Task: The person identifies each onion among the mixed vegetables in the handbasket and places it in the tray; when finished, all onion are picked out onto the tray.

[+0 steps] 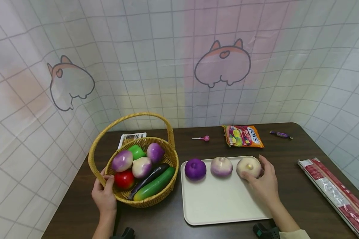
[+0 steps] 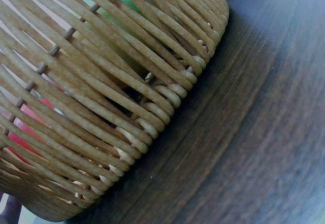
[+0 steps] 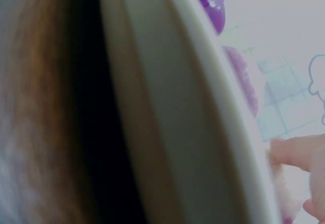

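Note:
A wicker basket (image 1: 151, 201) with a tall arched handle stands left of centre. My left hand (image 1: 105, 194) grips its left side, near the foot of the handle. Inside lie a cucumber (image 1: 154, 184), an eggplant (image 1: 149, 179), a tomato (image 1: 124, 179), a green pepper (image 1: 136, 152) and several purple-and-white turnips (image 1: 142, 167). To the right is a cream tray (image 1: 218, 205). Along its back edge sit a deep purple round vegetable (image 1: 195, 169), a white-and-purple turnip (image 1: 221, 166) and a pale turnip (image 1: 247, 166). My right hand (image 1: 264, 182) holds the pale turnip between thumb and fingers.
Behind the tray lie a pink lollipop (image 1: 201, 138), a candy bag (image 1: 243, 136) and a purple wrapped sweet (image 1: 281, 134). A long red-and-white package (image 1: 332, 192) lies along the right. A printed card (image 1: 131, 137) is partly behind the basket. A patterned curtain (image 1: 155, 66) surrounds the dark table (image 1: 293, 186).

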A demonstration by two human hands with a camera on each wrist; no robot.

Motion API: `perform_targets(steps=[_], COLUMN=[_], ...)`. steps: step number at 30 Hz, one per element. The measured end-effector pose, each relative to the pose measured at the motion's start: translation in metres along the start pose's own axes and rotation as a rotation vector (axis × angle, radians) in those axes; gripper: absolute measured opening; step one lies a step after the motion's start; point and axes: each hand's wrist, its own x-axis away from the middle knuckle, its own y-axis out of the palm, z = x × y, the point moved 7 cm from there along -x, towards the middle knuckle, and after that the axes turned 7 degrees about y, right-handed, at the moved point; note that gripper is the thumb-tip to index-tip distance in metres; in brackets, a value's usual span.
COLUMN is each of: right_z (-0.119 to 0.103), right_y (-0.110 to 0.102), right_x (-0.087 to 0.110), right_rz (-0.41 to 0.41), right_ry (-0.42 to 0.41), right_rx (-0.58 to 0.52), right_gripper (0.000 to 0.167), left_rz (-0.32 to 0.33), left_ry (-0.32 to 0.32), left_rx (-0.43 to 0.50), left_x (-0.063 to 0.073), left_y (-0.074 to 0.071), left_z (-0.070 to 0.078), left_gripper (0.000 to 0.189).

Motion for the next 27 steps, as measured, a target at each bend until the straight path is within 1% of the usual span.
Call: perform_targets(steps=[3, 5, 8, 11, 14, 17, 19, 21, 24, 27], right_z=[-0.005, -0.009, -0.018, -0.031, -0.048, -0.071, -0.090, -0.110, -0.134, -0.146], right_y=[-0.006, -0.010, -0.017, -0.020, -0.017, -0.008, 0.000, 0.010, 0.027, 0.050], right_x=[0.001, 0.001, 0.003, 0.007, 0.013, 0.021, 0.029, 0.037, 0.049, 0.060], right_rz=[0.034, 0.068, 0.139, 0.201, 0.220, 0.182, 0.130, 0.059, -0.068, -0.181], right_ry=[0.011, -0.003, -0.065, -0.148, -0.224, -0.280, -0.298, -0.307, -0.296, -0.297], right_rx=[-0.061, -0.094, -0.149, -0.210, -0.276, -0.324, -0.337, -0.360, -0.405, -0.463], right_gripper=[0.082, 0.077, 0.067, 0.057, 0.049, 0.043, 0.041, 0.039, 0.035, 0.032], left_rz=[-0.004, -0.005, 0.001, 0.013, 0.020, 0.020, 0.018, 0.014, 0.006, 0.001], left_ry=[0.001, 0.004, 0.008, 0.006, -0.001, -0.003, -0.006, -0.007, -0.013, -0.009], left_rx=[0.010, 0.012, 0.015, 0.013, 0.013, 0.010, 0.004, -0.006, -0.006, 0.008], left_x=[-0.001, -0.002, -0.003, -0.002, -0.001, -0.001, 0.000, 0.000, 0.001, 0.001], left_y=[0.002, 0.002, 0.002, 0.001, 0.000, 0.000, 0.001, 0.001, 0.001, 0.001], left_z=[0.002, 0.003, 0.005, 0.005, 0.004, 0.004, 0.004, 0.004, 0.003, 0.003], left_gripper=[0.018, 0.018, 0.018, 0.018, 0.017, 0.017, 0.018, 0.019, 0.019, 0.018])
